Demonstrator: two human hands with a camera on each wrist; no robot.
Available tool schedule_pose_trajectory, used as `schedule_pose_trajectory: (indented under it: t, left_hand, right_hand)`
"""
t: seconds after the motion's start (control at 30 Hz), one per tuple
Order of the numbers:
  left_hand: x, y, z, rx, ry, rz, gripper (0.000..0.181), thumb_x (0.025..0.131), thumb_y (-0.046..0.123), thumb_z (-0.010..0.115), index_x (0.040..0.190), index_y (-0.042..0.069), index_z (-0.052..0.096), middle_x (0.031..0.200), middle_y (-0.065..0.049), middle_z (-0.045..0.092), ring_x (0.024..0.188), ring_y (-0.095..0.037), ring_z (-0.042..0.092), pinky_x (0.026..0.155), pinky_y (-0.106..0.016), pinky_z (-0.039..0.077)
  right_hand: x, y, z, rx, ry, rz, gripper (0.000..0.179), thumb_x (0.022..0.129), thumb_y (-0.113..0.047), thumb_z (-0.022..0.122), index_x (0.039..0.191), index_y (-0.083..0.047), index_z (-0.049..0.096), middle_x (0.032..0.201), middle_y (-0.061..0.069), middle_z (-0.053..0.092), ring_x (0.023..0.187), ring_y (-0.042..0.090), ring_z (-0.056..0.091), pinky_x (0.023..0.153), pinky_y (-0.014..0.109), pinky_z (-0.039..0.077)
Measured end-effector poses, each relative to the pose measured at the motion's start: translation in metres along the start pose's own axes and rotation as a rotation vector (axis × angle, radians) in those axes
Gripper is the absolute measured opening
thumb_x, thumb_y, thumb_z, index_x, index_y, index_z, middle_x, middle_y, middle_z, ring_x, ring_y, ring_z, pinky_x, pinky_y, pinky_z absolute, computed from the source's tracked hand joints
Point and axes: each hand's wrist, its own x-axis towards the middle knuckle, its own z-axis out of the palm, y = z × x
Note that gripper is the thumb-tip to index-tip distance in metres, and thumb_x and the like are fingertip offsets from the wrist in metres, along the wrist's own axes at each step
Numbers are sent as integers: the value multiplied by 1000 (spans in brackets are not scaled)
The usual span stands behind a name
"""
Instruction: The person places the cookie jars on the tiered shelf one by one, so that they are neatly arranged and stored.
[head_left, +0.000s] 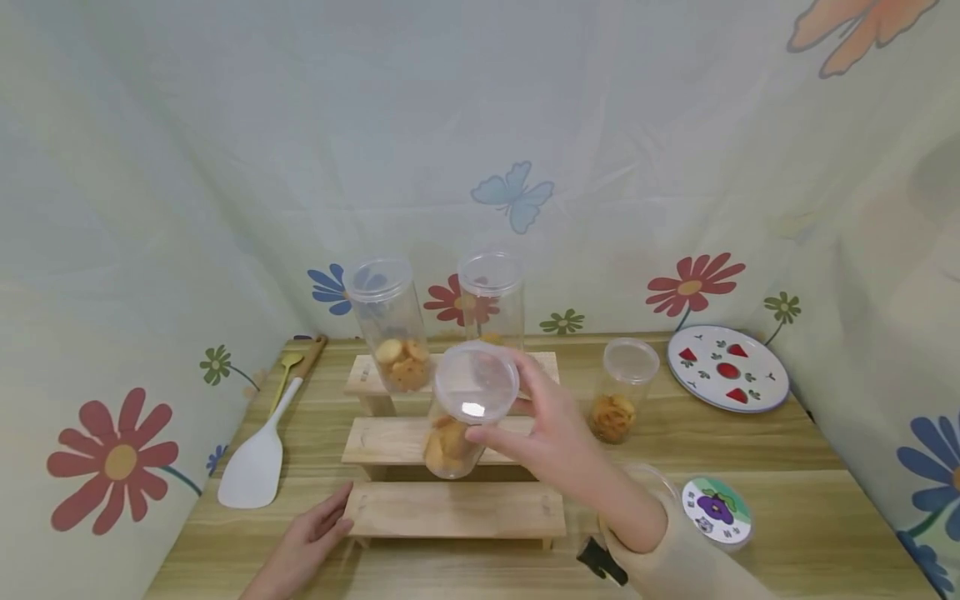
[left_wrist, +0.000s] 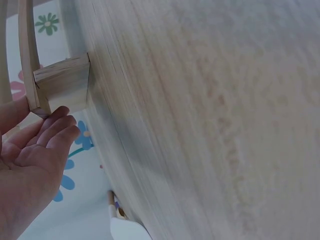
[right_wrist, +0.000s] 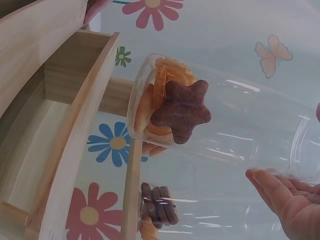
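My right hand [head_left: 558,437] holds a clear lidded plastic jar [head_left: 453,450], thumb on the near side and fingers behind it. The jar is tilted above the middle step of a three-step wooden rack [head_left: 457,510]. Biscuits fill its lower part; through the wall in the right wrist view shows a brown star-shaped biscuit [right_wrist: 182,111]. At the left end of the rack's lowest step, my left hand [head_left: 307,537] grips the board's corner between thumb and fingers. Two similar jars stand on the top step, the left jar [head_left: 390,333] and the right jar [head_left: 491,300].
Right of the rack stands a shorter jar [head_left: 618,396] of biscuits. A patterned plate [head_left: 705,375] lies at the back right. Near my right forearm are a tub with a flower label [head_left: 716,510] and a black clip [head_left: 602,560]. A white spatula [head_left: 255,467] lies far left.
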Motion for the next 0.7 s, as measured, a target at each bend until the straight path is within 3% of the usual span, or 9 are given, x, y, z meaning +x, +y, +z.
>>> schedule_pose_trajectory:
  t: [0.2, 0.43, 0.53, 0.7]
  left_hand:
    - [1, -1, 1, -3, 16, -9, 57, 100, 14, 54, 142, -15, 30, 146, -31, 30, 128, -39, 37, 93, -14, 39]
    - [1, -2, 1, 4, 25, 20, 55, 100, 12, 54, 141, -17, 31, 145, -32, 31, 128, -40, 37, 94, -15, 40]
    - [1, -2, 1, 11, 14, 32, 56, 100, 13, 53, 141, -17, 30, 145, -33, 30, 128, -42, 37, 94, -16, 40]
    - [1, -2, 1, 19, 18, 17, 56, 100, 13, 53, 141, -16, 30, 145, -31, 31, 128, -40, 37, 95, -17, 40]
  right_hand:
    - [8, 6, 14, -22, -48, 11, 74, 78, -26, 82, 140, -23, 43, 126, -1, 55, 116, 17, 53, 89, 29, 51]
    - [18, -9, 25, -27, -50, -14, 70, 77, -12, 83, 136, -7, 46, 124, 5, 56, 114, 20, 54, 89, 31, 51]
    - [23, -4, 29, -43, -48, -6, 71, 76, -13, 83, 136, -9, 46, 124, 2, 55, 114, 16, 53, 89, 30, 51]
    - [31, 15, 34, -87, -55, 9, 73, 76, -28, 83, 138, -21, 45, 125, -5, 54, 115, 10, 52, 90, 25, 49]
